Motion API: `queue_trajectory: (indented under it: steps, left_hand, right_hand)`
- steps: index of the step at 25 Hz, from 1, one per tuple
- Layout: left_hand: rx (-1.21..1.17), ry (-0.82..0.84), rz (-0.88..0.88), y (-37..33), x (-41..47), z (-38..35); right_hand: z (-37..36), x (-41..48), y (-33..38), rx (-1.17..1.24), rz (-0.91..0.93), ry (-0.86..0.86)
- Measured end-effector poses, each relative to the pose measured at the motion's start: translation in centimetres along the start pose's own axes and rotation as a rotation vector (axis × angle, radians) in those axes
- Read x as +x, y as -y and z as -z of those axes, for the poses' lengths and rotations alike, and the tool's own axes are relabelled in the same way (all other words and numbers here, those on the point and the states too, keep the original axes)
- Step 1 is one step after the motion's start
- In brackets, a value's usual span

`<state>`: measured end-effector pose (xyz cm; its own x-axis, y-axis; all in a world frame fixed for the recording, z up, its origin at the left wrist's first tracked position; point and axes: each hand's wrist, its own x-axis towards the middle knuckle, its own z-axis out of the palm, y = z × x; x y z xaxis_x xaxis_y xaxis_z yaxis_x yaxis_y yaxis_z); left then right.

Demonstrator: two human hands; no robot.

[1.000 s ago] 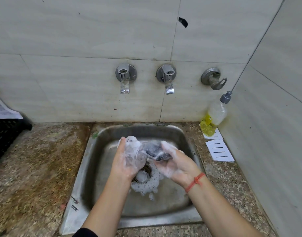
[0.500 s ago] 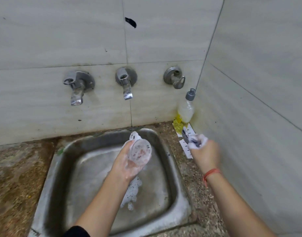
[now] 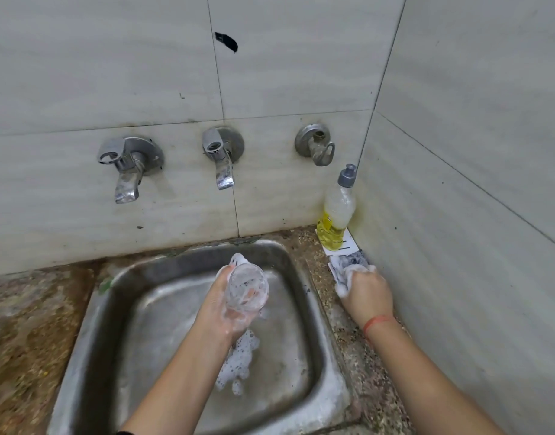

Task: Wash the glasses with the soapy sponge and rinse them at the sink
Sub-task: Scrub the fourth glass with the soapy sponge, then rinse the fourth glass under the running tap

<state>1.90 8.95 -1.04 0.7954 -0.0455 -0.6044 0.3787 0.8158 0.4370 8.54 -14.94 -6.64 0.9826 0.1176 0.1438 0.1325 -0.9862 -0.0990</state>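
Speckled brown stone surface (image 3: 28, 324) runs under pale tiled walls, with a square stainless-steel sink (image 3: 81, 356) set into it. Two chrome wall taps, one on the left (image 3: 125, 171) and one in the middle (image 3: 221, 158), hang above the basin; no water is visible at either spout. White suds (image 3: 238, 362) lie on the basin floor. Over the basin the left hand (image 3: 219, 312) grips a clear drinking glass (image 3: 246, 288) — fingers wrapped round its side, the glass tilted with its mouth toward the camera and foam clinging inside and out. Right of the taps sits a dull metal wall valve (image 3: 315, 144). In the corner stands a clear plastic bottle with a grey cap (image 3: 337, 211), roughly half full of yellow liquid; its yellow label is too small to read. It stands on a white slotted tray (image 3: 348, 244). On the tray's near end lies a dark foamy sponge (image 3: 351, 262) — the right hand (image 3: 368, 296), with a red thread (image 3: 378, 321) at the wrist, has its soapy fingers curled over it.
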Motion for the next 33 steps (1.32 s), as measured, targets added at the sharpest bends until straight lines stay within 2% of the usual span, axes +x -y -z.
queue_trajectory:
  steps: [6,8,10,16,19,21,25,28,30,33]
  left_hand:
    - [-0.274,0.009,-0.176,-0.7,-2.9,0.0]
    - [-0.291,0.017,-0.219,-1.7,-3.5,0.1]
    - [-0.307,0.028,-0.237,-2.9,-3.8,-0.2]
    - [-0.257,-0.129,-0.275,-5.8,-3.8,-2.3]
    - [-0.232,0.002,-0.234,-6.7,-2.9,-3.1]
    - [-0.239,0.101,-0.218,-7.3,-1.7,-3.5]
    - [-0.212,0.249,-0.211,-8.1,-0.9,-5.0]
    - [-0.201,0.191,-0.183,-8.0,-1.4,-6.5]
    - [-0.257,0.159,-0.192,-7.7,-1.1,-6.4]
    - [-0.262,0.185,-0.177,-8.3,0.7,-5.3]
  right_hand:
    - [7.0,-0.2,5.6,0.393,0.007,-0.113]
    - [10.8,0.1,9.3,0.571,0.077,-0.188]
    - [14.5,1.2,13.0,0.628,0.178,-0.253]
    - [20.1,5.1,18.9,0.374,0.296,-0.266]
    - [20.8,5.8,19.7,0.259,0.384,-0.238]
    - [21.0,5.6,20.1,0.08,0.479,-0.259]
    - [19.8,5.9,20.9,-0.148,0.458,-0.307]
    - [19.7,5.8,21.0,-0.164,0.502,-0.251]
    - [19.7,6.1,20.9,-0.183,0.483,-0.309]
    - [19.3,8.1,19.4,-0.008,0.476,-0.337]
